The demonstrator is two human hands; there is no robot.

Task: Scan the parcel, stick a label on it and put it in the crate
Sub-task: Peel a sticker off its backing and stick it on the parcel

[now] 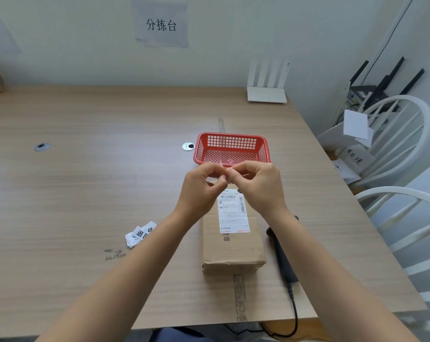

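Note:
A brown cardboard parcel (233, 245) lies on the table in front of me, with a white shipping label (232, 214) on its top. Above its far end my left hand (203, 187) and my right hand (257, 185) meet, fingertips pinched together on a small, thin label (225, 166) that is mostly hidden by the fingers. Just beyond the hands stands an empty red mesh crate (231, 149). A black handheld scanner (283, 257) lies to the right of the parcel, its cable running off the table's near edge.
A stack of small printed labels (140, 234) lies left of the parcel, with peeled scraps (115, 254) nearer me. A white router (267, 93) stands at the table's back right. White chairs (406, 149) stand beyond the right edge.

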